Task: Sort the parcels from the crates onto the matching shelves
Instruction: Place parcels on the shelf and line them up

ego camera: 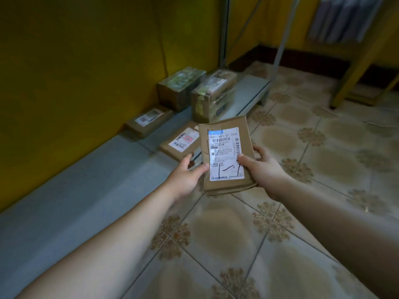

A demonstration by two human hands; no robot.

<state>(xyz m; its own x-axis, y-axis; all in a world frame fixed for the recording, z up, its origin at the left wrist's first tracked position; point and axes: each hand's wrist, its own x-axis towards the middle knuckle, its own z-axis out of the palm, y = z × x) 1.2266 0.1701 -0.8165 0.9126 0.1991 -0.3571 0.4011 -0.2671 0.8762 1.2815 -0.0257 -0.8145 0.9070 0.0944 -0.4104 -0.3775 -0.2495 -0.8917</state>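
1. Both hands hold a flat brown parcel (226, 156) up over the tiled floor (302, 147) (white label up)
2. The left hand (185, 173) pinches its left edge
3. The right hand (261, 167) grips its right side, thumb on the label
4. Four more boxes (179, 87) sit on the low grey shelf (86, 190) by the yellow wall (75, 61)

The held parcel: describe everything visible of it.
The held parcel is a flat brown cardboard packet, creased, face up. A white shipping label with barcodes and black pen strokes covers most of its face. The left hand grips its left edge, the right hand its right edge, thumb on the label, above the tiled floor.
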